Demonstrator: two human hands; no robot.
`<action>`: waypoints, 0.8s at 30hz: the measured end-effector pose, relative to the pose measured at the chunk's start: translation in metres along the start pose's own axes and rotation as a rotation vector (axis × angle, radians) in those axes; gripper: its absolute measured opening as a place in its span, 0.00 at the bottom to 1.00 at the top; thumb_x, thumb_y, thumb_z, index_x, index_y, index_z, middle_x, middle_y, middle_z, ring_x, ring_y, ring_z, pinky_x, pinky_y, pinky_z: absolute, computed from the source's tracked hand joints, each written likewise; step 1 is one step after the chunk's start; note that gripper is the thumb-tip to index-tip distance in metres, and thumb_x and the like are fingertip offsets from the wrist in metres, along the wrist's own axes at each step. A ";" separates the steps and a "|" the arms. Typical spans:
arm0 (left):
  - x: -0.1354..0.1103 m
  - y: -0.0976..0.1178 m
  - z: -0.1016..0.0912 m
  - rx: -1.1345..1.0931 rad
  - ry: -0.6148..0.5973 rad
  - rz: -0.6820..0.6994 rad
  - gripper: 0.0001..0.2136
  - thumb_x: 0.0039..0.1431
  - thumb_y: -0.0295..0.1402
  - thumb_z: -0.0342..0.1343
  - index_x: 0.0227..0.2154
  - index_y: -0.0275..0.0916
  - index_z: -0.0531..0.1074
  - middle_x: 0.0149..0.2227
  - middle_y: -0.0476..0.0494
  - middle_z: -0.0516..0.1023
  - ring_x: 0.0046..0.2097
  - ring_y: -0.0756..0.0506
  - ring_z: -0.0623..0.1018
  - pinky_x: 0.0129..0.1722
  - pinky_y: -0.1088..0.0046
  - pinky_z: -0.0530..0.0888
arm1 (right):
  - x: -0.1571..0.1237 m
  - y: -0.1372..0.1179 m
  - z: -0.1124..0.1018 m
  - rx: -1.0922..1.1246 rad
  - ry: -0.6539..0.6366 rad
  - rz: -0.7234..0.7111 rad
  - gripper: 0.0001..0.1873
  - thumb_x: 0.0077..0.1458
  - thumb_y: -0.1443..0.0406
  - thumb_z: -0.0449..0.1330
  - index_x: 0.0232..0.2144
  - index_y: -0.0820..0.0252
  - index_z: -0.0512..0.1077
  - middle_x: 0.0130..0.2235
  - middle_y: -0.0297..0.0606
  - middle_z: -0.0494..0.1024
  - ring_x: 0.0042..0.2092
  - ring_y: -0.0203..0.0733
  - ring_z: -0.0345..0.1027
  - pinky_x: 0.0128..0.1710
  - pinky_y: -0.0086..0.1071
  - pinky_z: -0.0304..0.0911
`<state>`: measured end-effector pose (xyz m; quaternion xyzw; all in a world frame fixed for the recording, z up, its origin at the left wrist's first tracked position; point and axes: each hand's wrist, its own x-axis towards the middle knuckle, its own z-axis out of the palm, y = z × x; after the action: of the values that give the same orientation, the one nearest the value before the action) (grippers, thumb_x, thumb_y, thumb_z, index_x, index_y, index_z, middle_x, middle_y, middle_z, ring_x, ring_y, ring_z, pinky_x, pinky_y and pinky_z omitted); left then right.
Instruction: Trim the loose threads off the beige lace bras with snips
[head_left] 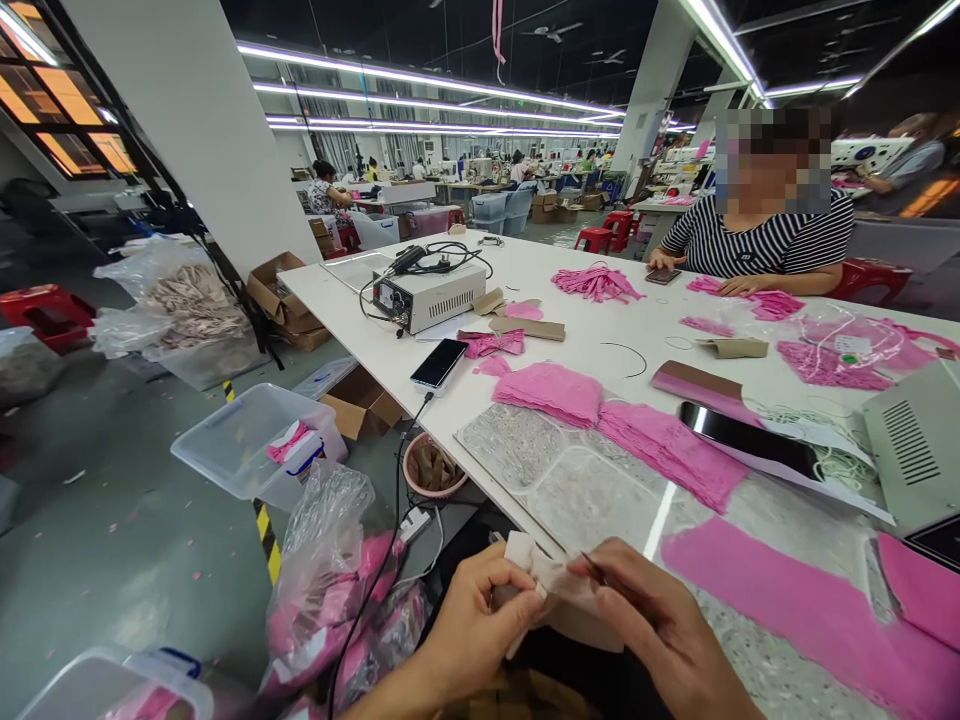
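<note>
At the table's near edge, my left hand is closed, pinching a pale beige piece of fabric with a folded whitish end sticking up. My right hand is closed at the other side of the same fabric. Between its thumb and fingers shows the end of a thin dark tool, its kind hidden by the fingers. Past my hands, stacked pink fabric pieces lie on the grey patterned mat. To the right, a long pink fabric strip is spread flat.
A grey control box with a cable and a phone stand on the white table. Another phone lies right. A co-worker sits opposite. Below left are a plastic bin, a basket and bagged pink fabric.
</note>
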<state>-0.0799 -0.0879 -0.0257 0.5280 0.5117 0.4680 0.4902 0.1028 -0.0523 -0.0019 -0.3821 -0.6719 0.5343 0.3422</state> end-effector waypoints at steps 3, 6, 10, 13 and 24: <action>0.000 0.000 -0.001 -0.014 -0.045 -0.002 0.14 0.53 0.41 0.56 0.21 0.34 0.71 0.28 0.46 0.67 0.31 0.48 0.67 0.32 0.74 0.62 | 0.006 0.000 0.002 -0.201 -0.003 -0.007 0.11 0.52 0.59 0.59 0.34 0.59 0.72 0.32 0.37 0.70 0.32 0.41 0.62 0.29 0.30 0.58; 0.000 0.002 -0.002 0.013 -0.085 -0.019 0.15 0.54 0.43 0.54 0.21 0.35 0.69 0.29 0.47 0.66 0.32 0.48 0.65 0.32 0.74 0.61 | 0.010 0.007 0.008 -0.194 -0.072 0.148 0.15 0.53 0.58 0.57 0.20 0.61 0.67 0.20 0.28 0.58 0.24 0.35 0.52 0.23 0.29 0.49; 0.000 0.005 -0.005 -0.022 -0.157 -0.020 0.17 0.55 0.46 0.52 0.22 0.36 0.67 0.29 0.48 0.63 0.33 0.48 0.64 0.33 0.74 0.60 | 0.013 0.016 0.009 0.177 -0.120 0.241 0.17 0.50 0.54 0.59 0.21 0.63 0.68 0.20 0.28 0.60 0.24 0.33 0.52 0.24 0.28 0.49; 0.000 0.003 -0.006 -0.134 -0.183 -0.036 0.19 0.54 0.48 0.53 0.22 0.35 0.66 0.29 0.49 0.61 0.33 0.49 0.63 0.34 0.74 0.60 | 0.013 0.021 0.007 0.424 -0.106 0.329 0.17 0.45 0.55 0.65 0.23 0.64 0.71 0.20 0.29 0.65 0.22 0.32 0.54 0.23 0.28 0.50; -0.003 -0.007 -0.002 -0.587 -0.175 -0.267 0.17 0.43 0.43 0.65 0.19 0.33 0.67 0.22 0.50 0.64 0.25 0.53 0.62 0.25 0.78 0.58 | 0.012 0.027 0.007 0.494 -0.016 0.387 0.17 0.37 0.57 0.70 0.22 0.63 0.70 0.20 0.30 0.68 0.23 0.33 0.59 0.25 0.28 0.55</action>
<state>-0.0830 -0.0909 -0.0325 0.3306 0.3756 0.4800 0.7206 0.0954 -0.0415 -0.0294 -0.4040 -0.4394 0.7395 0.3112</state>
